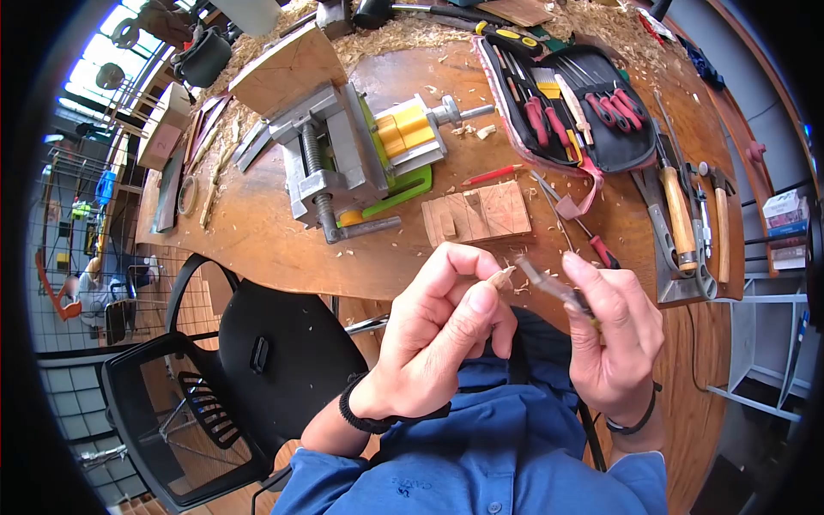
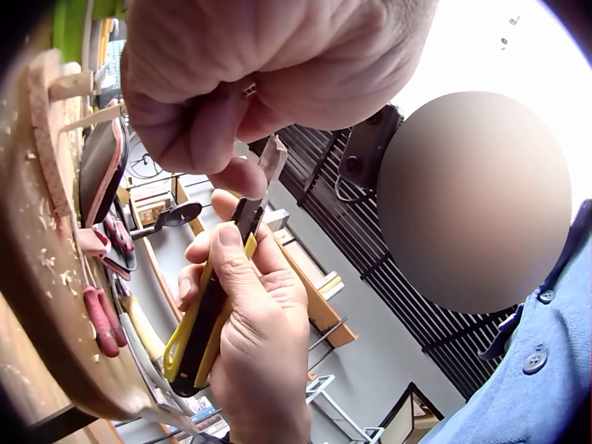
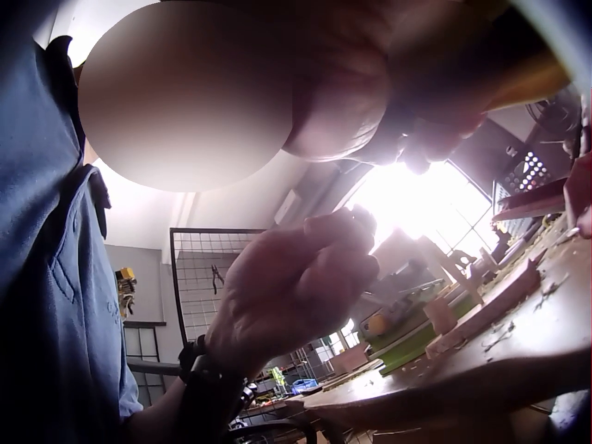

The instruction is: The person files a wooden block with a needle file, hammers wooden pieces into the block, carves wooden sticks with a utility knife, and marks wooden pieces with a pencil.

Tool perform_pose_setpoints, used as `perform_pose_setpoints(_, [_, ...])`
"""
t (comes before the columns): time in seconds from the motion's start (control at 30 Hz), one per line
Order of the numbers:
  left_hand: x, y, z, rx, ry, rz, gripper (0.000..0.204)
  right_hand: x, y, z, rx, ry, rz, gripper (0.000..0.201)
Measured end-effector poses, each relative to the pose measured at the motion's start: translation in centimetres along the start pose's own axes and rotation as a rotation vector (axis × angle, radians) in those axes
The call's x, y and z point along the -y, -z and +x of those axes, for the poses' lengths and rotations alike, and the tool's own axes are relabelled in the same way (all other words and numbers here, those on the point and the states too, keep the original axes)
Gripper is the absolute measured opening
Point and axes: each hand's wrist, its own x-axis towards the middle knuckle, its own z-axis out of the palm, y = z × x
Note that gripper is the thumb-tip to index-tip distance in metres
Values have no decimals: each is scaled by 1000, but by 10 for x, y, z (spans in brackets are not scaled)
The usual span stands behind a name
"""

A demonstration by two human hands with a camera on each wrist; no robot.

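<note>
Between thumb and curled fingers, my left hand (image 1: 433,330) pinches a small whittled piece of wood (image 1: 501,276) whose pale tip pokes out past the thumb. My right hand (image 1: 620,339) grips a yellow and black utility knife (image 2: 199,338), its blade (image 1: 539,276) extended toward the wood. In the left wrist view the blade's tip is close beneath the left hand's fingers (image 2: 236,176). Most of the wood piece is hidden inside the left hand. Seen from the right wrist, the left hand (image 3: 291,287) appears curled, and the right hand is dark and blurred along the top.
Beyond the hands, a wooden block (image 1: 481,216) with small wood pieces on it lies on the workbench (image 1: 257,257). Around it are a vise (image 1: 343,163), a red pencil (image 1: 492,175) and an open tool case (image 1: 635,154). A black chair (image 1: 283,360) stands at left.
</note>
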Motion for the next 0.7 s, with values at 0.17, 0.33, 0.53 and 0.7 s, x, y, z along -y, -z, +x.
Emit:
perform_pose_setpoints(0.17, [1,-6,0,10,40,-77,18,0,-2,1,32,64,-101,54])
perform_pose_setpoints(0.33, [-7,-11,-1,30,100,-142,19,2,-5,1,0,58,-103,53])
perform_pose_setpoints(0.53, [-8,-9,-2,28,169,-174,19,1,-3,0,26,59,-101,54])
perform_pose_setpoints(0.7, [-6,-4,-2,76,155,-187,21,3,0,0,52,55,-84,55])
